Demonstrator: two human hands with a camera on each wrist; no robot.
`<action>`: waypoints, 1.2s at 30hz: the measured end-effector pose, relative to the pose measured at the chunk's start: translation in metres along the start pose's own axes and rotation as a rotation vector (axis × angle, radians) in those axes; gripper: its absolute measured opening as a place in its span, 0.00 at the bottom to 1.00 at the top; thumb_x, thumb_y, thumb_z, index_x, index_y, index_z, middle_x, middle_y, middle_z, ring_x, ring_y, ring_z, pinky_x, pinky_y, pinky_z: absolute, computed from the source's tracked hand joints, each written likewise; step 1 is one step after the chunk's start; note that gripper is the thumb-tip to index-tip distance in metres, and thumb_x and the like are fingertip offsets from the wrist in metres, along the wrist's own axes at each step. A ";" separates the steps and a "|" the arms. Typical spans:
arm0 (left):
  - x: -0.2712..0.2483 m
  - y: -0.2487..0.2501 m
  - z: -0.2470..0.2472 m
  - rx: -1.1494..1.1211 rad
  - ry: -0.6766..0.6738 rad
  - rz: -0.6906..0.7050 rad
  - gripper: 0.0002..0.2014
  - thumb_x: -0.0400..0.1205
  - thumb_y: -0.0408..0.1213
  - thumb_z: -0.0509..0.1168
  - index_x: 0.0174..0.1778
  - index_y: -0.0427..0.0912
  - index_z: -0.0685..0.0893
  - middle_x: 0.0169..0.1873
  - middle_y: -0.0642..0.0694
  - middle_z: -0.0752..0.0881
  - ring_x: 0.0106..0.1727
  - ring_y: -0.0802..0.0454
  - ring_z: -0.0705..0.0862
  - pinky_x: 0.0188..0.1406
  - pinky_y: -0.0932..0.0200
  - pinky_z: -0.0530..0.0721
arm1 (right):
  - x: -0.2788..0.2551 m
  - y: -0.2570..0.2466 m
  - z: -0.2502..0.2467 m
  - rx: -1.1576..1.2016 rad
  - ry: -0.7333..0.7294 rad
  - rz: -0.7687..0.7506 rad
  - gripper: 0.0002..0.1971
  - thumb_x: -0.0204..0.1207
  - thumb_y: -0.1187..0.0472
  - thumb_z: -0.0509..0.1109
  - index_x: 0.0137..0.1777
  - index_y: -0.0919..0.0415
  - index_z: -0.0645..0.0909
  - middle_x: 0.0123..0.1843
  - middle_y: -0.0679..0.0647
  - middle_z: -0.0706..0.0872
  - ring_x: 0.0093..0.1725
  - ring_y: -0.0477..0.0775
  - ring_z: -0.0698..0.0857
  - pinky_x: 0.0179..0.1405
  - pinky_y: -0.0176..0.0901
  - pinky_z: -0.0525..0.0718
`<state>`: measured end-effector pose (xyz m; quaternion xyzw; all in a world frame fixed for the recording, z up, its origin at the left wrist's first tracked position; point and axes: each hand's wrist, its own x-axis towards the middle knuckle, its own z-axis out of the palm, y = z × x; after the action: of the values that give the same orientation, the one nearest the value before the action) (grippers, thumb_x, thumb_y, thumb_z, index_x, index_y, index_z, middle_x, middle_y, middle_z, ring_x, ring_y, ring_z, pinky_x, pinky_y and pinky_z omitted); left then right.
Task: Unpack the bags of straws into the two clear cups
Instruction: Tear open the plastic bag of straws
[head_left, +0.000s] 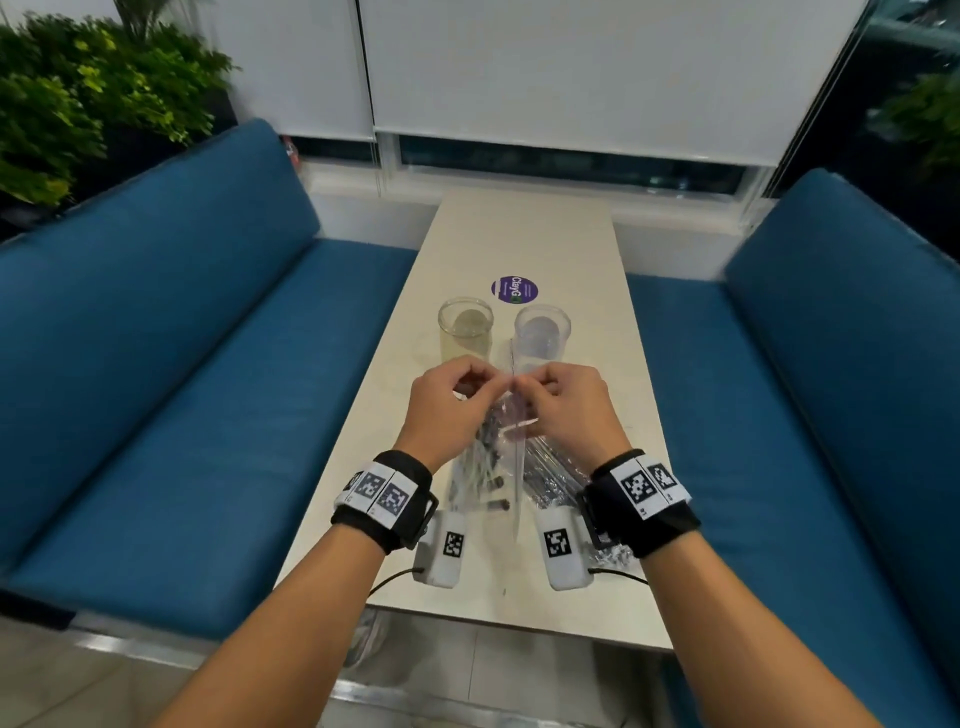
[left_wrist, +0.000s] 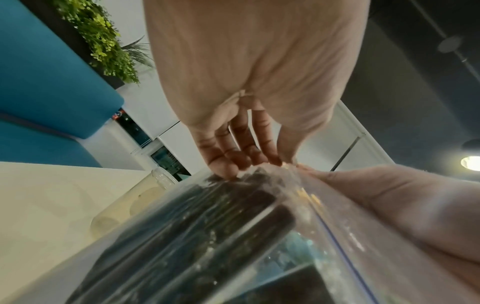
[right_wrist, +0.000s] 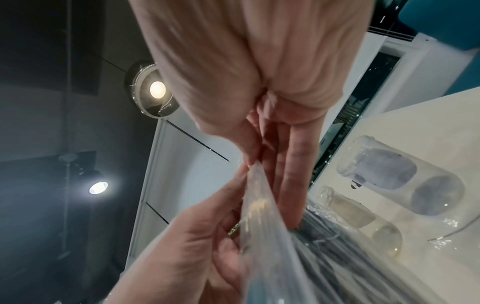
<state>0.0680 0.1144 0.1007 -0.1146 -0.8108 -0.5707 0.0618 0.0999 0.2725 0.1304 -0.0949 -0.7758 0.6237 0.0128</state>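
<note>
Two clear cups stand upright and side by side mid-table, a yellowish-tinted left cup (head_left: 465, 332) (right_wrist: 363, 218) and a bluish-tinted right cup (head_left: 542, 332) (right_wrist: 400, 174); I see no straws in them. Just in front of them I hold a clear zip bag of dark straws (head_left: 511, 426) (left_wrist: 207, 236) (right_wrist: 285, 257) edge-on above the table. My left hand (head_left: 488, 384) (left_wrist: 233, 164) and right hand (head_left: 530, 387) (right_wrist: 257, 162) both pinch its top edge, thumbs and fingers close together. Under my wrists lie a bag of white straws (head_left: 475, 475) and a bag of clear straws (head_left: 550, 475).
The narrow cream table (head_left: 519, 234) carries a round purple sticker (head_left: 514, 289) behind the cups. Blue sofas (head_left: 182, 364) flank the table on both sides. A window ledge lies beyond the far end, plants (head_left: 78, 104) at the back left.
</note>
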 end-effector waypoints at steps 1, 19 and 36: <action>0.000 -0.001 0.001 0.007 0.004 -0.001 0.06 0.83 0.42 0.77 0.47 0.43 0.94 0.42 0.51 0.94 0.45 0.54 0.91 0.54 0.55 0.91 | 0.001 0.002 -0.002 -0.002 -0.018 -0.002 0.10 0.88 0.66 0.71 0.51 0.75 0.86 0.44 0.73 0.92 0.42 0.72 0.95 0.38 0.65 0.96; 0.018 -0.013 -0.042 -0.207 -0.026 -0.234 0.09 0.84 0.30 0.64 0.38 0.36 0.80 0.32 0.43 0.91 0.36 0.41 0.90 0.54 0.30 0.92 | 0.001 0.013 0.050 -0.159 0.055 0.003 0.13 0.81 0.46 0.74 0.45 0.56 0.86 0.44 0.55 0.95 0.47 0.58 0.94 0.50 0.56 0.94; 0.007 -0.034 -0.055 -0.161 0.011 -0.312 0.05 0.87 0.38 0.67 0.46 0.44 0.83 0.43 0.39 0.91 0.45 0.35 0.94 0.47 0.38 0.95 | 0.002 0.029 0.059 0.085 0.136 0.029 0.07 0.84 0.74 0.70 0.54 0.64 0.88 0.48 0.63 0.94 0.34 0.57 0.94 0.34 0.54 0.94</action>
<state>0.0507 0.0524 0.0899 0.0113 -0.7702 -0.6369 -0.0327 0.0940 0.2213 0.0893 -0.1474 -0.7445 0.6483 0.0603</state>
